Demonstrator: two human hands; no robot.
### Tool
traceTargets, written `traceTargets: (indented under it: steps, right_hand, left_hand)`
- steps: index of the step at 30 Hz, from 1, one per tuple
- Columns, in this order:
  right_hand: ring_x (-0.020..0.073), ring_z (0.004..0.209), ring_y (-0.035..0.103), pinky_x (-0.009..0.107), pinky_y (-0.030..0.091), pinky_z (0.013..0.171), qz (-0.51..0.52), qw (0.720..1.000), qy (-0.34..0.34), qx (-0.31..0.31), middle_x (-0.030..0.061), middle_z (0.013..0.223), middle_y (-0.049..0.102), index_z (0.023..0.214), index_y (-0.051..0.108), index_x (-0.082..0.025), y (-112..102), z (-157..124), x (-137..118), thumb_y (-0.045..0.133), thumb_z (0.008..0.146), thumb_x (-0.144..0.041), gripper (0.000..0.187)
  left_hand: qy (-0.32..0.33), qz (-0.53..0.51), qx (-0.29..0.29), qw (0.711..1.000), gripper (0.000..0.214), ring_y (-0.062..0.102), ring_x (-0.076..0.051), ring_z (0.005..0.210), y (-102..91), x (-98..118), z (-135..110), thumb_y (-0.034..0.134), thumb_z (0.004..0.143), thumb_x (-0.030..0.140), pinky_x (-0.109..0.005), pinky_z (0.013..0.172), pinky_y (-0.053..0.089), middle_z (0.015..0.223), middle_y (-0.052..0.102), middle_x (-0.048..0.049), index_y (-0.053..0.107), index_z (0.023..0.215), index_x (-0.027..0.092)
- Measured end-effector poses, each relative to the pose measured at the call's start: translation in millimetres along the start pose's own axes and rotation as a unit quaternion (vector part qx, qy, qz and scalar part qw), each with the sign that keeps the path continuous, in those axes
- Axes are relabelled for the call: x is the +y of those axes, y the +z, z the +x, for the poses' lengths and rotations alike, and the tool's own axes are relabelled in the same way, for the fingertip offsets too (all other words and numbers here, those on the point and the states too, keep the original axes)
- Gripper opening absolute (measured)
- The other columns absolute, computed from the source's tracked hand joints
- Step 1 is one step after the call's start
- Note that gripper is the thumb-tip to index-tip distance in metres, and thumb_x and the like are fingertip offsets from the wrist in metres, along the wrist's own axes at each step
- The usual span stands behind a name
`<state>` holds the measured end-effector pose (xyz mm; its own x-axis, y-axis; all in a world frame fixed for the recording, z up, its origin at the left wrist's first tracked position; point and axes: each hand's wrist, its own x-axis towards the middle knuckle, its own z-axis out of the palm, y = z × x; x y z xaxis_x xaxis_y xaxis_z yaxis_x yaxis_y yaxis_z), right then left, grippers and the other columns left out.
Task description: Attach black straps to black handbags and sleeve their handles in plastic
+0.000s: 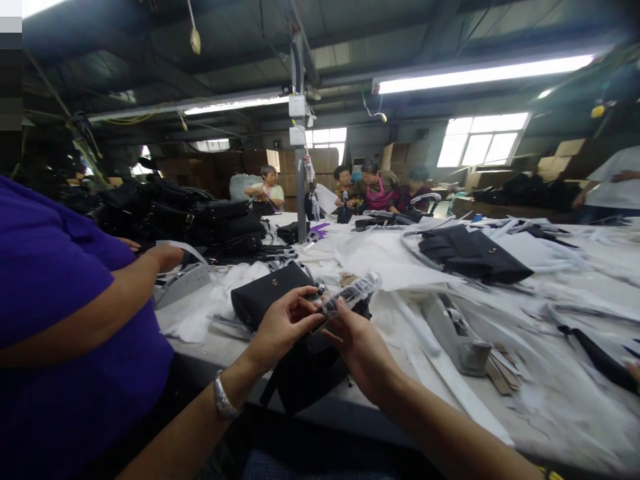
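Near the table's front edge, a black handbag [313,377] lies below my hands, partly hidden by them. A strap wrapped in clear plastic [357,291] rises from it. My right hand [363,343] grips this strap between thumb and fingers. The fingertips of my left hand [289,319] pinch the strap's near end; the small part between them is hard to make out. Just behind my left hand sits another black handbag [250,297] with a small gold emblem.
A tape dispenser [457,340] stands to the right among white wrapping sheets [370,250]. Farther back lies a black bag [470,253]. Black bags [200,220] are piled at the left. Close on my left stands a co-worker in a purple top [75,267]. A grey post [301,180] rises from the table.
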<state>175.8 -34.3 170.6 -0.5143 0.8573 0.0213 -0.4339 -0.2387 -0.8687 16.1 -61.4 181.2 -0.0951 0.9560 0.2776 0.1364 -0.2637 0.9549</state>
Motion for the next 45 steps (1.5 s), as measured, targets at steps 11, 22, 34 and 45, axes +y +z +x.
traceTargets:
  steps: [11, 22, 34, 45]
  right_hand:
    - [0.0241, 0.124, 0.053, 0.040, 0.037, 0.109, -0.113, 0.985, -0.118, -0.063, 0.0029, 0.128, 0.062, 0.126, 0.059, -0.027, 10.7, -2.5, 51.7, 0.058, 0.090, -0.044, 0.040]
    - [0.0261, 0.082, 0.067, 0.034, 0.051, 0.076, -0.324, 0.930, -0.173, -0.004, 0.0016, 0.084, 0.074, 0.092, 0.076, -0.025, 7.5, 25.8, 62.1, 0.061, 0.085, -0.034, 0.019]
    - [0.0220, 0.087, 0.067, 0.032, 0.050, 0.081, -0.424, 0.864, -0.266, 0.041, 0.0017, 0.095, 0.074, 0.096, 0.074, -0.027, -49.8, 23.1, 19.0, 0.057, 0.090, -0.035, 0.020]
    - [0.0149, 0.067, 0.059, 0.026, 0.046, 0.069, -0.518, 0.821, -0.236, 0.048, 0.0015, 0.079, 0.069, 0.096, 0.071, -0.018, -151.6, 107.2, -16.7, 0.057, 0.086, -0.036, 0.026]
  left_hand:
    - [0.064, 0.084, 0.011, 0.994, 0.041, 0.061, -0.027, 0.108, -5.0, -6.6, 0.5, 0.073, 0.078, 0.042, -0.031, 0.089, 0.049, 0.119, 0.065, -0.0094, 0.070, 0.113, 0.021]
    - [-0.024, 0.030, -0.047, 0.998, 0.058, 0.068, -0.022, 0.085, -10.3, 10.3, 5.4, 0.059, 0.088, 0.049, -0.033, 0.082, 0.053, 0.092, 0.073, -0.0072, 0.054, 0.136, 0.017]
    - [-0.026, 0.061, -0.030, 0.997, 0.061, 0.056, -0.026, 0.119, -27.2, -22.2, -14.2, 0.065, 0.085, 0.047, -0.038, 0.106, 0.039, 0.123, 0.064, -0.0085, 0.048, 0.140, 0.026]
    - [0.086, -0.020, 0.179, 0.980, 0.036, 0.040, -0.009, 0.052, -4.1, -24.8, 33.3, 0.060, 0.086, 0.053, -0.019, 0.054, 0.040, 0.062, 0.045, 0.0049, 0.054, 0.077, 0.019]
